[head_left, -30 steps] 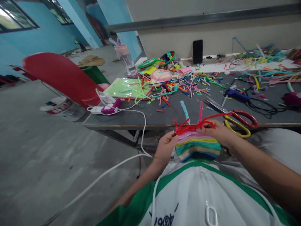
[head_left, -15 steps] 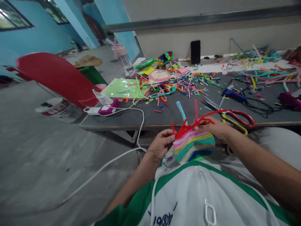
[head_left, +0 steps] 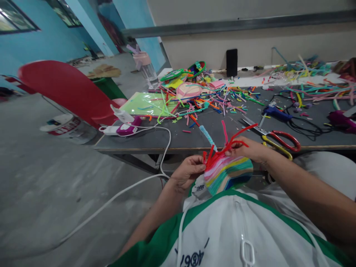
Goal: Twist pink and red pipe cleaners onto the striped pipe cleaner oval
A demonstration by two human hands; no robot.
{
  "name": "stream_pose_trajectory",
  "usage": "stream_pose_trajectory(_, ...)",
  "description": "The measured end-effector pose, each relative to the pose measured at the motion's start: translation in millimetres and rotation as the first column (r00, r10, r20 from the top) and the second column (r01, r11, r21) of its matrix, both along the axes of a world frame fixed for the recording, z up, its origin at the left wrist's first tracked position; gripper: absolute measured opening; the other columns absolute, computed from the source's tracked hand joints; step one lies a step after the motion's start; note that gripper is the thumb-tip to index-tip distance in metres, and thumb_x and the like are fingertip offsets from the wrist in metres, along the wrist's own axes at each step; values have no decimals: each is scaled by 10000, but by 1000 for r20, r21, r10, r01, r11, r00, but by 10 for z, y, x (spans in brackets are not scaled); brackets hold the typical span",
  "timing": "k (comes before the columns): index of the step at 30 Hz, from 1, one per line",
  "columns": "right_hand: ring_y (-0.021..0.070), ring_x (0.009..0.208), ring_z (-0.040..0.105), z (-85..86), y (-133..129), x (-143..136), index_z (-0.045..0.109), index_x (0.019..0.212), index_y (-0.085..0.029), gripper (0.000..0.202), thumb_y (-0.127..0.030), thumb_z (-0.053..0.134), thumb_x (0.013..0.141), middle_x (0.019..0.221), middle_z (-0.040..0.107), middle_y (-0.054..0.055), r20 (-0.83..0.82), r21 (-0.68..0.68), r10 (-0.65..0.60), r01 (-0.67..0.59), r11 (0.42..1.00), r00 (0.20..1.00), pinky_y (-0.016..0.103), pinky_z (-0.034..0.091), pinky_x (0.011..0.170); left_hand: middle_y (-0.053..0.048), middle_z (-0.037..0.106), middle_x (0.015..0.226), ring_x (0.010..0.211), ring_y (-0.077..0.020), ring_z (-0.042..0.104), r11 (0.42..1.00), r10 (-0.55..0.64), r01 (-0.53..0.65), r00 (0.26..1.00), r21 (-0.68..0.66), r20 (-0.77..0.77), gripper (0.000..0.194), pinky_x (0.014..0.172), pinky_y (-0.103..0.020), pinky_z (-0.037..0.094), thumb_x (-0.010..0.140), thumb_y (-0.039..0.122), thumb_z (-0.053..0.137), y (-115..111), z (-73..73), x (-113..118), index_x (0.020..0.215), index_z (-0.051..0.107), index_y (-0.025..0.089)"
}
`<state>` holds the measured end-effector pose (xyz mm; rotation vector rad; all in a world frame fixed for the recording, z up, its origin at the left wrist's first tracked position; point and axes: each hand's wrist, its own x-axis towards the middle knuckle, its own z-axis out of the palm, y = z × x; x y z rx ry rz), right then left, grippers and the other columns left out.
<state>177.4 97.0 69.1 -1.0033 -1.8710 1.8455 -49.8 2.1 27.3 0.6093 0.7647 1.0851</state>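
A striped piece of pipe cleaners in pink, yellow, green, tan and blue is held up near my chest, in front of the table edge. My left hand pinches its left edge beside short red ends. At its top edge my right hand has its fingers closed round the red pipe cleaners. Loose red ends stick out to the upper right. A light blue pipe cleaner piece and a pink one stand up behind the striped piece.
Scissors with red and yellow handles lie right of my hands. Behind are a blue glue gun, scattered pipe cleaner bits, a phone and a bottle. A white cord hangs at left, near a red chair.
The striped piece has turned slightly, and its light blue, pink and red ends now lean further left. Both hands keep their hold and have shifted only a little.
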Motion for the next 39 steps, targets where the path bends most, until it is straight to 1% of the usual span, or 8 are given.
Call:
stream_pose_trajectory(7, 112, 592, 511, -81, -7, -29, 648, 709, -144, 268, -391, 719, 634, 614, 564, -27, 8, 59, -47, 47, 997, 999, 237, 401, 567, -38, 681, 716, 648, -129, 632, 1000, -24, 24, 999, -16, 25, 268, 670, -240, 495, 541, 157, 827, 14, -50, 7, 763, 682, 114)
stream_pose_trajectory(11, 165, 668, 589, -220, -98, -10, 670, 851, -159, 296, -414, 653, 702, 736, 658, 23, 45, 247, -276, 257, 934, 960, 292, 459, 628, -23, 658, 664, 592, -108, 608, 999, 23, -22, 999, -36, 27, 263, 604, -211, 480, 514, 147, 836, 35, -76, 32, 705, 659, 104)
stream_pose_trajectory(13, 200, 748, 617, -248, -213, 48, 673, 953, -175, 284, -379, 591, 773, 830, 689, 56, 103, 482, -415, 320, 816, 904, 335, 473, 678, -21, 649, 642, 572, -103, 598, 998, 43, -42, 999, -53, 17, 274, 583, -205, 474, 494, 149, 845, 52, -92, 40, 685, 653, 101)
stream_pose_trajectory(17, 231, 906, 601, -129, -537, 74, 680, 912, -203, 170, -280, 550, 835, 908, 692, 74, -44, 906, -542, 262, 333, 839, 401, 436, 848, -25, 648, 640, 588, -114, 607, 997, 37, -34, 999, -74, 39, 316, 607, -219, 482, 460, 154, 859, 89, -123, 58, 695, 655, 99)
stream_pose_trajectory(18, 218, 893, 600, -80, -611, 30, 673, 907, -205, 149, -257, 552, 838, 892, 689, 69, -83, 922, -505, 259, 289, 859, 380, 440, 841, -24, 646, 635, 585, -112, 604, 997, 26, -23, 999, -70, 48, 312, 607, -217, 480, 466, 151, 856, 94, -123, 66, 697, 655, 97)
stream_pose_trajectory(24, 148, 712, 576, 77, -715, -461, 650, 825, -217, 72, -255, 589, 825, 752, 635, 14, 66, 829, -336, 136, 543, 940, 264, 419, 640, -41, 677, 710, 662, -126, 620, 997, -24, 29, 998, -70, 66, 318, 685, -230, 467, 484, 138, 847, 94, -51, 100, 746, 672, 93)
stream_pose_trajectory(31, 138, 707, 548, -53, -679, -560, 592, 750, -185, 109, -146, 526, 827, 749, 607, 19, 71, 858, -273, 80, 507, 959, 249, 377, 616, -32, 651, 674, 631, -107, 586, 998, 4, 0, 998, -56, 67, 278, 667, -218, 448, 497, 127, 826, 92, -98, 85, 729, 677, 83)
stream_pose_trajectory(39, 147, 652, 488, -53, -679, -549, 609, 813, -154, 211, -107, 416, 885, 744, 609, 43, 143, 987, 37, -140, -73, 989, 286, 365, 605, -4, 592, 578, 516, -86, 521, 998, 19, -15, 997, -54, 74, 175, 526, -196, 385, 494, 17, 711, 17, -28, 136, 636, 650, 98)
